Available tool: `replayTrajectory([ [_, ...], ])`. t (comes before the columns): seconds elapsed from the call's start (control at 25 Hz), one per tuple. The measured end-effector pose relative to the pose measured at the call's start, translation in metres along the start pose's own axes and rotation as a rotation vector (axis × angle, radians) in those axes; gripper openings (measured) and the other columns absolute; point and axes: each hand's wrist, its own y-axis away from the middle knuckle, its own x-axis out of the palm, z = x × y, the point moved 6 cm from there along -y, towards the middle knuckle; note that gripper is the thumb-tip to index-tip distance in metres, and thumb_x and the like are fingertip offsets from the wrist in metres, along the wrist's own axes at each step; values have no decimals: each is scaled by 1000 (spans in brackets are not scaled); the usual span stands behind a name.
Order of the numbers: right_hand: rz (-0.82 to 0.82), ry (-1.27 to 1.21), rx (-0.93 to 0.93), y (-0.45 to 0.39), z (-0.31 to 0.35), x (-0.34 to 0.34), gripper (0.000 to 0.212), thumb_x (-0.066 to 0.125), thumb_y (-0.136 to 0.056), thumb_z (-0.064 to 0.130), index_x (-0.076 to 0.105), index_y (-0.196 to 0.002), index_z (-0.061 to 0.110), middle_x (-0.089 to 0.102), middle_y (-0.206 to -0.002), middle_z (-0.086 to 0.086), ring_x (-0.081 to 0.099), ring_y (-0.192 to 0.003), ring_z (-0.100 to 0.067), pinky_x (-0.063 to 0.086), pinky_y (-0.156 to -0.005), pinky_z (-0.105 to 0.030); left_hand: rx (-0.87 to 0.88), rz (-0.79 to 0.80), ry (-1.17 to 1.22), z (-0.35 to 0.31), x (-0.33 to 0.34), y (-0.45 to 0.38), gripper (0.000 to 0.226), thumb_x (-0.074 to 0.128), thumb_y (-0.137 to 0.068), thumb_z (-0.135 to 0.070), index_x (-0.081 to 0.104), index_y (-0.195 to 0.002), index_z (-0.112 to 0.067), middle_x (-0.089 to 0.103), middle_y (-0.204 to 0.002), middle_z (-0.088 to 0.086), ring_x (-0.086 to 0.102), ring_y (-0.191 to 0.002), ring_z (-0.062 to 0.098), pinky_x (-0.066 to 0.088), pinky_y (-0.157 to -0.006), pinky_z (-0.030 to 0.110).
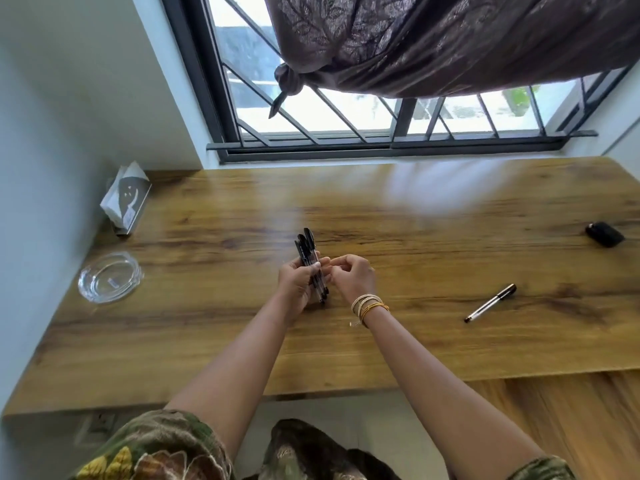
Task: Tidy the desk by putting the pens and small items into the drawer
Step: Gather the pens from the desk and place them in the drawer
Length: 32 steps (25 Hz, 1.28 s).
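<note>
The left hand (297, 285) grips a bundle of pens (311, 263), black caps pointing away from the person. The right hand (351, 277) sits just beside it, fingers curled and pinched at the bundle; whether it grips a pen cannot be told. A single pen (490, 303) lies on the desk (415, 341) well right of the right hand. A glass ashtray (110, 277) sits far left of the left hand.

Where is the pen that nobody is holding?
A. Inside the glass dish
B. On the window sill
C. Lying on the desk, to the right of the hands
C: the loose pen lies flat on the wooden desk, right of both hands, apart from them.
</note>
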Motion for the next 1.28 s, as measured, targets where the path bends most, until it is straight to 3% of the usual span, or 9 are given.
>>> replayTrajectory([
  [0.08, -6, -3, 9, 4, -14, -18, 13, 60, -79, 14, 71, -83, 20, 72, -72, 4, 70, -73, -16, 59, -72, -35, 1, -3, -6, 14, 11, 13, 17, 48, -93, 13, 58, -98, 0, 68, -93, 18, 72, -63, 20, 60, -58, 31],
  [0.24, -150, 106, 49, 12, -53, -77, 15, 59, -83, 12, 70, -93, 12, 72, -87, -3, 65, -79, -18, 47, -66, -24, -35, -20, -32, 56, 32, 39, 17, 51, -93, 10, 58, -105, 1, 69, -98, 17, 72, -74, 24, 59, -75, 37],
  [0.44, -294, 256, 43, 11, -102, -154, 19, 67, -82, 14, 65, -100, 6, 63, -107, -17, 60, -101, -33, 47, -89, -33, -54, -53, -17, 90, 51, 57, 26, 54, -91, 9, 57, -117, 6, 70, -103, 20, 71, -87, 30, 60, -72, 36],
  [0.6, -550, 293, 336, 21, -135, -204, 46, 74, -80, 20, 52, -116, 3, 47, -125, -24, 50, -114, -41, 48, -90, -44, -63, -23, -20, 92, 49, 61, 26, 55, -92, 8, 57, -118, 5, 68, -109, 22, 70, -95, 32, 60, -79, 36],
  [0.68, -517, 287, 411, 22, -142, -209, 47, 68, -84, 17, 47, -122, 1, 47, -127, -26, 51, -115, -43, 47, -91, -44, -68, -3, -18, 91, 49, 60, 27, 56, -91, 8, 59, -117, 3, 69, -109, 21, 70, -96, 31, 60, -80, 35],
  [0.8, -458, 239, 335, 21, -137, -202, 30, 63, -82, 5, 55, -111, 5, 65, -111, -21, 62, -104, -38, 50, -84, -38, -73, 0, -26, 92, 48, 58, 27, 57, -90, 9, 60, -116, 1, 70, -107, 20, 70, -96, 31, 58, -87, 39],
  [0.96, -257, -240, 300, 34, -122, -160, 26, 74, -77, 10, 66, -102, 8, 71, -83, -6, 69, -68, -17, 50, -54, -16, -57, 3, -26, 93, 49, 61, 29, 58, -89, 8, 60, -117, 2, 70, -107, 20, 71, -94, 29, 58, -86, 37],
  [1.12, -29, -407, 220, 49, -102, -115, 23, 77, -77, 8, 71, -99, 8, 73, -89, -6, 72, -80, -18, 58, -64, -22, -69, 7, -62, 94, 59, 68, 28, 56, -90, 8, 60, -117, 3, 70, -107, 21, 71, -96, 30, 57, -86, 39],
  [1.28, -7, -405, 190, 54, -114, -104, 12, 77, -77, 7, 73, -85, 15, 75, -84, -6, 74, -79, -19, 62, -75, -36, -80, -8, 0, 113, 71, 83, 24, 52, -92, 9, 61, -113, 4, 72, -100, 20, 71, -86, 28, 59, -83, 42],
])
